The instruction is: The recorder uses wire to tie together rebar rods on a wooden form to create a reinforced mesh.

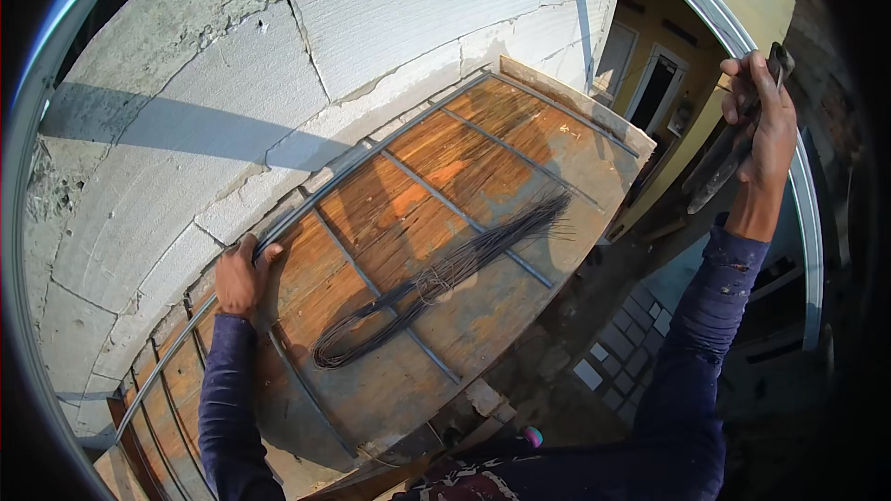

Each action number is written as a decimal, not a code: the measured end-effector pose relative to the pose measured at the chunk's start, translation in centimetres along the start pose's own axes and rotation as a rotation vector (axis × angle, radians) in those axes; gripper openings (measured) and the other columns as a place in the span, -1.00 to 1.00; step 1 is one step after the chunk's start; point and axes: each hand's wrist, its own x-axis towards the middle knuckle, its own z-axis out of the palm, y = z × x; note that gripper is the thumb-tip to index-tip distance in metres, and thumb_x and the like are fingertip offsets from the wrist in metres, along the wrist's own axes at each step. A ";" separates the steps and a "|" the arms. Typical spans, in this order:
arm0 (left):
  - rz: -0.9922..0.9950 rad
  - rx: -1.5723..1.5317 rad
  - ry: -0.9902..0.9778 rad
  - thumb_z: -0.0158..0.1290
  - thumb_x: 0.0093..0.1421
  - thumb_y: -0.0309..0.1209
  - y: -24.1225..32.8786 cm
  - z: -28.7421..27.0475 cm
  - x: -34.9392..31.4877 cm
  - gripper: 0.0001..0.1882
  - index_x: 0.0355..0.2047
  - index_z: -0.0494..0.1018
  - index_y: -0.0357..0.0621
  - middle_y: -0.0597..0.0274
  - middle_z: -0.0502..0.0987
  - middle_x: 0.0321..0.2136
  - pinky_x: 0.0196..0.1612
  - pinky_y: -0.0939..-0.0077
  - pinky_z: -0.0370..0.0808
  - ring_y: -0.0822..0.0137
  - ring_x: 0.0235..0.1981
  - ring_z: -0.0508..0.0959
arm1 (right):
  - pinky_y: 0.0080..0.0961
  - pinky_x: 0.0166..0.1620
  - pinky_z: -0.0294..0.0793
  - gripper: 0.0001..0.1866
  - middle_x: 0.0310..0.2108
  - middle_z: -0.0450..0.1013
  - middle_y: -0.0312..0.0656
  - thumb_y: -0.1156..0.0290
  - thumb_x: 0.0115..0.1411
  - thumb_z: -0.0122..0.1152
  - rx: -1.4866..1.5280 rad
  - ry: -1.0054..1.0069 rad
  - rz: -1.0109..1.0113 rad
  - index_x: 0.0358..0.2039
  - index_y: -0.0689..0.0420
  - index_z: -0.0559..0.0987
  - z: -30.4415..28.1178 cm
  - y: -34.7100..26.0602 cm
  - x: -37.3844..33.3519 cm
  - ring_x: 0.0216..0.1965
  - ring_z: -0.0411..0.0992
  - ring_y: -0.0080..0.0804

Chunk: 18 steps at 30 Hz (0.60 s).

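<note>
My left hand (243, 276) is closed round a long steel reinforcing bar (343, 176) that runs along the foot of the block wall. Raised at the right, my right hand (768, 125) grips a dark, long hand tool (719, 172); its exact kind is hard to make out. Between my arms, a folded bundle of thin dark tie wire (445, 274) lies on weathered wooden boards (408, 213), bound near its middle. Beneath it, several short cross bars (427, 187) extend from the long bar toward the boards' near edge.
A pale block wall (223, 121) rises along the far left side. At the boards' far end stands an upright plank (575, 107). Past the right edge there is a drop to ground with paving blocks (617, 353). A yellow building with a door (657, 83) stands beyond.
</note>
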 end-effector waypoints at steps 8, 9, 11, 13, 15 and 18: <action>0.093 0.022 -0.021 0.05 0.36 0.14 3.5 3.1 2.1 -0.43 -0.26 0.57 -0.22 -0.09 0.66 -0.43 -0.22 -0.01 0.50 -0.17 -0.34 0.66 | -0.69 -0.45 0.27 -0.72 -0.37 0.63 -0.20 0.16 0.35 0.35 -0.120 0.074 0.056 -0.20 0.13 0.62 -0.4 -0.3 -3.4 -0.51 0.28 -0.73; 0.148 0.024 0.019 0.07 0.35 0.11 3.3 3.4 2.2 -0.46 -0.23 0.58 -0.20 -0.06 0.65 -0.37 -0.15 0.01 0.46 -0.13 -0.27 0.64 | -0.68 -0.44 0.28 -0.72 -0.34 0.63 -0.20 0.16 0.36 0.33 -0.124 0.086 0.061 -0.19 0.13 0.62 -0.7 -0.1 -3.7 -0.50 0.29 -0.73; 0.169 0.027 0.030 0.13 0.32 0.01 3.3 2.5 1.8 -0.56 -0.16 0.60 -0.15 0.02 0.64 -0.23 0.00 0.05 0.35 -0.02 -0.10 0.59 | -0.69 -0.43 0.28 -0.72 -0.33 0.62 -0.20 0.17 0.37 0.32 -0.119 0.060 0.065 -0.18 0.14 0.62 -1.5 0.5 -3.9 -0.49 0.29 -0.73; 0.157 0.002 0.036 0.14 0.32 0.00 3.2 1.5 1.0 -0.57 -0.15 0.60 -0.15 0.02 0.63 -0.21 0.00 0.04 0.36 -0.02 -0.09 0.59 | -0.68 -0.41 0.29 -0.71 -0.30 0.61 -0.23 0.18 0.40 0.28 -0.119 0.022 0.059 -0.14 0.17 0.62 -1.4 1.1 -4.5 -0.45 0.31 -0.74; 0.120 -0.092 0.060 0.16 0.30 -0.06 3.8 0.8 0.9 -0.62 -0.13 0.61 -0.12 0.06 0.61 -0.22 0.02 0.02 0.39 -0.01 -0.09 0.59 | -0.69 -0.40 0.27 -0.68 -0.30 0.60 -0.25 0.15 0.40 0.28 -0.200 0.058 0.050 -0.09 0.17 0.61 -3.9 0.3 -4.8 -0.42 0.33 -0.74; -0.029 -0.187 0.008 0.19 0.27 -0.15 1.7 0.2 -0.7 -0.69 -0.11 0.62 -0.08 0.10 0.61 -0.19 0.03 0.02 0.40 0.02 -0.05 0.57 | -0.67 -0.38 0.26 -0.63 -0.21 0.60 -0.20 0.10 0.42 0.26 -0.242 0.141 0.049 -0.06 0.19 0.60 -5.2 1.6 -5.0 -0.41 0.34 -0.71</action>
